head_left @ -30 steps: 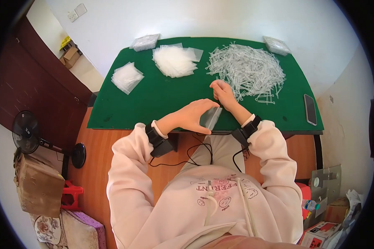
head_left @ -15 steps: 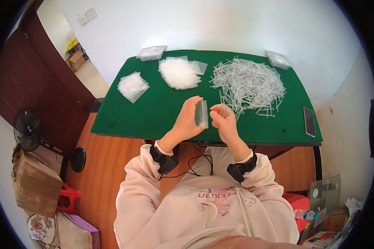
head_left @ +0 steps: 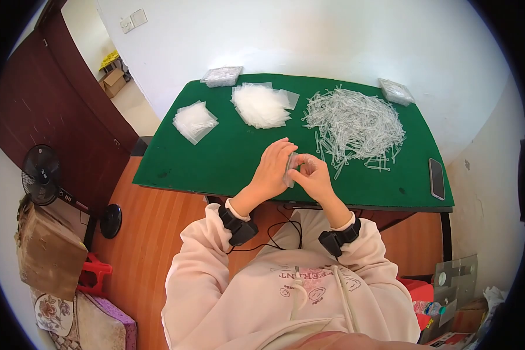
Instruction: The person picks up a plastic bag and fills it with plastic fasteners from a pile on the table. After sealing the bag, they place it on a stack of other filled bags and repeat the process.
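A small clear plastic bag [head_left: 289, 170] stands nearly edge-on above the front of the green table. My left hand [head_left: 269, 170] is closed round it from the left side. My right hand [head_left: 314, 179] meets the bag's right edge, thumb and forefinger curled in a pinch against it. Something clear glints among the right fingers, too small to make out. Beyond the hands, a heap of clear plastic sticks with looped ends [head_left: 356, 128] lies to the right. A large pile of clear bags [head_left: 261, 106] and a smaller stack of bags [head_left: 195, 121] lie to the left.
Packed clear bundles sit at the back left [head_left: 221, 76] and back right [head_left: 396, 91] of the green table [head_left: 227, 166]. A phone [head_left: 436, 178] lies near its right edge. A black fan [head_left: 41, 174] and cardboard box [head_left: 51, 251] stand at the left on the floor.
My right hand has moved left, from just beside the bag to touching it. The bag has turned more edge-on, with the left fingers further over it. The view has shifted slightly.
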A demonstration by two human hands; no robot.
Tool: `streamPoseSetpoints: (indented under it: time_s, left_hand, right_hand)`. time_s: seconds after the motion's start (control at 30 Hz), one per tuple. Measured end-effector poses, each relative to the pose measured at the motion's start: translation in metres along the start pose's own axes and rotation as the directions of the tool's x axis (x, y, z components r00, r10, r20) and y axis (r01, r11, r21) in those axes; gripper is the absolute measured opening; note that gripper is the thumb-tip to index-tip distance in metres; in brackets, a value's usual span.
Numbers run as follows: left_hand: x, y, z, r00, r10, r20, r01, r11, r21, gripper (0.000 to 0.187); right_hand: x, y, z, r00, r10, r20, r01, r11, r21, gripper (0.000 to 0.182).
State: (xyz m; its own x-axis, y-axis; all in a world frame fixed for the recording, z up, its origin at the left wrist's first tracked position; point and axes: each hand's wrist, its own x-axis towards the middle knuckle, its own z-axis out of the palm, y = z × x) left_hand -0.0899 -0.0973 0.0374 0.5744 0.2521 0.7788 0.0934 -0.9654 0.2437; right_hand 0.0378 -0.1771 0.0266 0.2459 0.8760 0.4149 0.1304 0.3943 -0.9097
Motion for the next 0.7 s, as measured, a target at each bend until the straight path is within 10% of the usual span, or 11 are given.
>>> streamPoseSetpoints:
  time_s: [0.23,0.33,0.7]
  left_hand:
    - [0.006,0.017,-0.01,1.0,0.007,0.024,-0.008,0.998,0.055,0.06]
    - [0.006,0.017,-0.01,1.0,0.007,0.014,-0.007,1.0,0.014,0.057]
    - [0.006,0.004,-0.007,0.999,0.007,-0.039,-0.005,0.998,0.064,0.044]
  right_hand:
    - [0.003,0.006,0.0,0.999,0.048,-0.012,-0.046,0.99,0.134,0.008]
    - [0.003,0.0,-0.001,1.0,0.003,-0.028,-0.008,0.987,-0.158,0.007]
    - [0.01,-0.002,-0.013,0.985,-0.104,-0.14,0.074,0.977,-0.202,0.004]
